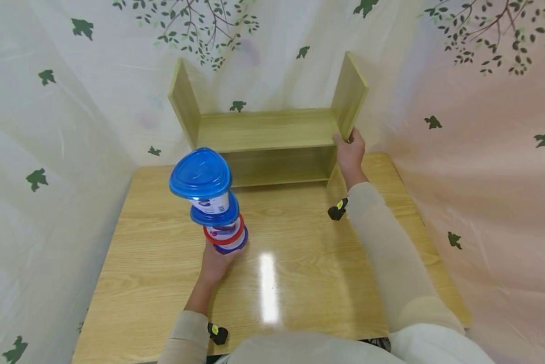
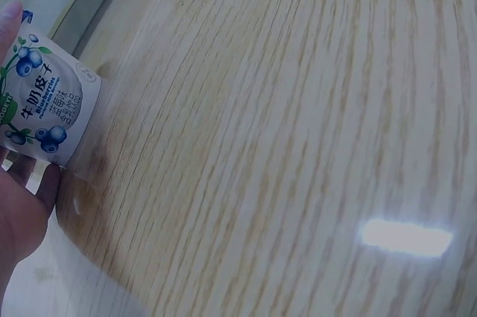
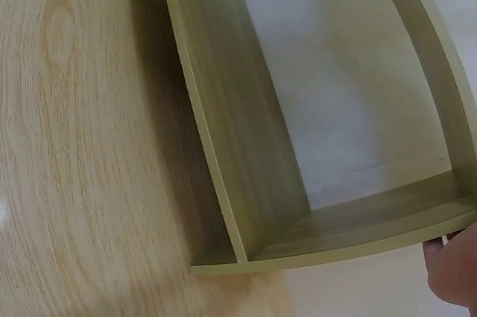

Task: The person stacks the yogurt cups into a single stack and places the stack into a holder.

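Note:
My left hand (image 1: 215, 264) grips a stack of plastic tubs (image 1: 212, 205) from its lower end, over the left half of the table. The top two tubs have blue lids (image 1: 200, 174); red and purple rims show below. In the left wrist view, a white tub (image 2: 56, 104) printed with blueberries sits between the thumb and fingers. My right hand (image 1: 351, 155) holds the right side panel of a light wooden shelf (image 1: 267, 132) at the table's back. In the right wrist view, the fingers (image 3: 447, 265) are at the panel's outer edge, partly cut off.
The shelf has tall side panels and two levels, with its back against a white curtain (image 1: 277, 60) printed with leaves. Curtains also hang along both sides of the wooden table (image 1: 295, 242). A black wrist device (image 1: 338, 209) sits beside the right sleeve.

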`<move>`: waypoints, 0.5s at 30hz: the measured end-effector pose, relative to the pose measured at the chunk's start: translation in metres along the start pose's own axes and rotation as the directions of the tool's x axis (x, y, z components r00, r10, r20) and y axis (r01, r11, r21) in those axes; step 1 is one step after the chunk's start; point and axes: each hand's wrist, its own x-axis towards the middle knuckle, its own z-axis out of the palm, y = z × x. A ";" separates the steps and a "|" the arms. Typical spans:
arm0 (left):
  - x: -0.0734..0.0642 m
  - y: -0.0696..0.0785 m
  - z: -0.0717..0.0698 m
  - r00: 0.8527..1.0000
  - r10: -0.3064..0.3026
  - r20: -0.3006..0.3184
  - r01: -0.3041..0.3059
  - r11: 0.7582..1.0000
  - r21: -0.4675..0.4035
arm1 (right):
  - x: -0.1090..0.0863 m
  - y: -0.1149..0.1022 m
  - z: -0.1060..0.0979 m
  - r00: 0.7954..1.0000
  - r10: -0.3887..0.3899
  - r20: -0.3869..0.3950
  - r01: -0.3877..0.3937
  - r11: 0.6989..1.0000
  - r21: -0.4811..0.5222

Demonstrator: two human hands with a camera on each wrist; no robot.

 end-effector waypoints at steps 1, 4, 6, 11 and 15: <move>-0.001 0.004 0.000 1.000 -0.002 0.004 0.002 1.000 0.002 | 0.000 0.001 0.000 1.000 0.000 -0.007 0.000 1.000 -0.009; -0.002 0.012 0.001 1.000 -0.015 0.017 0.015 1.000 -0.002 | -0.001 0.001 0.000 1.000 -0.002 -0.012 0.002 0.999 -0.048; -0.003 0.017 0.001 1.000 -0.015 0.022 0.015 1.000 0.000 | -0.001 0.000 0.000 1.000 0.001 -0.008 -0.002 0.998 -0.058; 0.000 0.004 0.001 1.000 -0.009 0.013 0.009 1.000 0.025 | -0.001 0.003 -0.001 1.000 0.013 -0.005 -0.014 0.999 -0.035; 0.003 -0.008 0.001 1.000 0.016 -0.006 -0.015 0.999 0.042 | 0.000 0.006 -0.001 1.000 -0.005 -0.005 0.005 1.000 -0.020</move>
